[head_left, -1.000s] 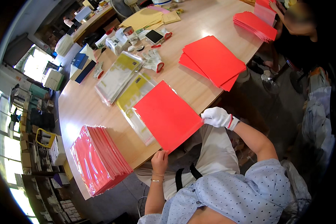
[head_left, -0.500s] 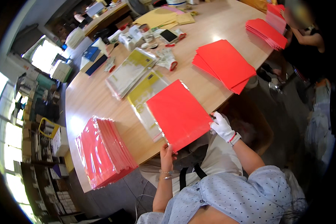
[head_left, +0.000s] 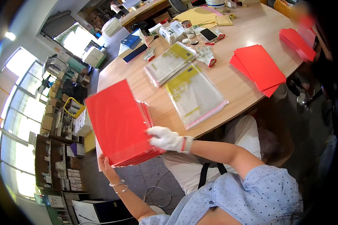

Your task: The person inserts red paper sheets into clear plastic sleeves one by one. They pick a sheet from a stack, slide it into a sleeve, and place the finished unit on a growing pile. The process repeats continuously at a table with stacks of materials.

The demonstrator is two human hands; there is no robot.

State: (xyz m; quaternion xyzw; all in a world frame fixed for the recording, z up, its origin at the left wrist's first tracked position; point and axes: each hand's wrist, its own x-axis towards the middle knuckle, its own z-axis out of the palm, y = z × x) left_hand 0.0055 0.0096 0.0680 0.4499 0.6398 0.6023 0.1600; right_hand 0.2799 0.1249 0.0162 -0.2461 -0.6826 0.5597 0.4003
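A flat red sheet in a clear plastic sleeve [head_left: 114, 120] is between my two hands at the table's left front. It lies over or just above a stack of red sleeved sheets [head_left: 148, 114], most of which it hides. Bare and braceleted, my left hand [head_left: 108, 168] pinches its near left corner. My right hand [head_left: 163, 138], in a white knitted glove, grips its right edge; the fingertips are a little blurred. Right of them lie empty clear sleeves with a yellow-green print [head_left: 199, 99], beside a second pile of such sleeves [head_left: 171, 62].
Loose red sheets [head_left: 257, 69] are fanned at the table's right edge, with another red pile [head_left: 298, 45] by a seated person. Spare gloves [head_left: 206, 56], a phone [head_left: 208, 35], a clear bottle [head_left: 190, 33] and yellow envelopes [head_left: 197, 17] occupy the far side.
Both hands have carried the sleeved red sheet leftward from above the empty sleeves to the red stack. The view has turned left, so the table appears shifted right.
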